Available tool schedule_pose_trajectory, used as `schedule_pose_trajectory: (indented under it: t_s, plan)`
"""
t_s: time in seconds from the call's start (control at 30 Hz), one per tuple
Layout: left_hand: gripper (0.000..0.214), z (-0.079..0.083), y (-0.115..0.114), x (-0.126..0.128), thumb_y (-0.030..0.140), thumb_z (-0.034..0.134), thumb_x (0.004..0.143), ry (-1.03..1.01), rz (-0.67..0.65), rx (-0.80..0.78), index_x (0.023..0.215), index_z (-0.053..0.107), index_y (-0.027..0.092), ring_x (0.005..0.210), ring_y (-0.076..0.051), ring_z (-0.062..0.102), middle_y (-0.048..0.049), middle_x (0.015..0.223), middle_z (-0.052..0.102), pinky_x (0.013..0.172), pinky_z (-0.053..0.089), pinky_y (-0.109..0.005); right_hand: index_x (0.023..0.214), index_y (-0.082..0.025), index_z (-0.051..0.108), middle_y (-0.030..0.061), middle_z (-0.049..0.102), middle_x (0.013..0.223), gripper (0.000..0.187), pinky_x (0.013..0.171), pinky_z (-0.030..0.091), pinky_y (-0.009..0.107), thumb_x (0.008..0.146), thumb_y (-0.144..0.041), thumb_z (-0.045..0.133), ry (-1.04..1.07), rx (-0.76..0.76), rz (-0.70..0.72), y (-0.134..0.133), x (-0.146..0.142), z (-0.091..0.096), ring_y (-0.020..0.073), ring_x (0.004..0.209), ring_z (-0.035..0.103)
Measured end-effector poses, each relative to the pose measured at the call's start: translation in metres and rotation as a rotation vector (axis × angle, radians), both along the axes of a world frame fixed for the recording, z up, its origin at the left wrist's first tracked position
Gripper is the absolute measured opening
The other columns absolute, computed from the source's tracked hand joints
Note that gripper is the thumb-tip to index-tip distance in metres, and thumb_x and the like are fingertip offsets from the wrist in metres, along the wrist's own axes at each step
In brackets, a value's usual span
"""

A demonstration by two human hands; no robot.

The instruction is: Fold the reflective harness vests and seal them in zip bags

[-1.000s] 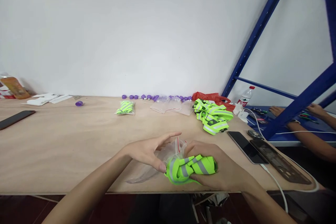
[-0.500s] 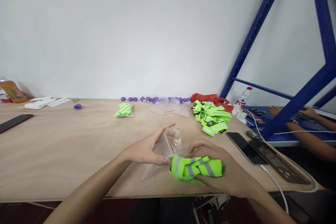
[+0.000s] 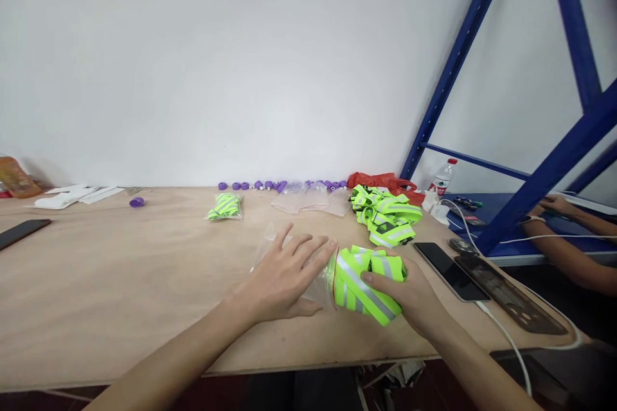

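Note:
My right hand (image 3: 418,295) grips a folded bundle of neon yellow-green reflective straps (image 3: 369,286) with grey stripes, thumb on top. The bundle's left end sits in the mouth of a clear zip-lock bag (image 3: 315,289) with a red seal line. Around that bag my left hand (image 3: 284,273) has its fingers stretched over the top and its thumb below; part of the bag is hidden behind it. Farther back lies a filled bag of the same straps (image 3: 225,206). A loose pile of reflective straps (image 3: 385,215) with black buckles is at the back right.
Flat clear bags (image 3: 308,199) and several purple caps (image 3: 260,185) lie along the wall. At right are a phone (image 3: 450,271) with a white cable, a phone case (image 3: 511,295), a red plastic bag (image 3: 385,184) and a blue metal frame (image 3: 535,205). Another person's arms (image 3: 569,257) are beyond.
The strap bundle has turned and its left end has gone into the bag's mouth. My left hand has shifted over the bag, and my right thumb now shows on top of the bundle.

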State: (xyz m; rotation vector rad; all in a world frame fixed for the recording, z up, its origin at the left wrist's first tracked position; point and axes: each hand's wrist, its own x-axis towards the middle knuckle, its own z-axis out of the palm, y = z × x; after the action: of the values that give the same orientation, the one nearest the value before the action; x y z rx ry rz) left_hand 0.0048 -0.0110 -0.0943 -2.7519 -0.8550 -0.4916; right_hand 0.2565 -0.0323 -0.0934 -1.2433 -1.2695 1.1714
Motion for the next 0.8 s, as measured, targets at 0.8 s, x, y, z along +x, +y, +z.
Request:
schedule_pose_trajectory:
  t_s: [0.8]
  plan:
    - [0.11, -0.039, 0.007, -0.004, 0.077, 0.064, 0.072, -0.022, 0.068, -0.34, 0.158, 0.026, 0.02, 0.133, -0.036, 0.048, -0.0164, 0.148, 0.052, 0.119, 0.022, -0.06, 0.086, -0.015, 0.073, 0.0073, 0.076, 0.083, 0.047, 0.078, 0.054, 0.038, 0.055, -0.048, 0.087, 0.228, -0.178, 0.075, 0.015, -0.031, -0.072, 0.0287, 0.083, 0.07]
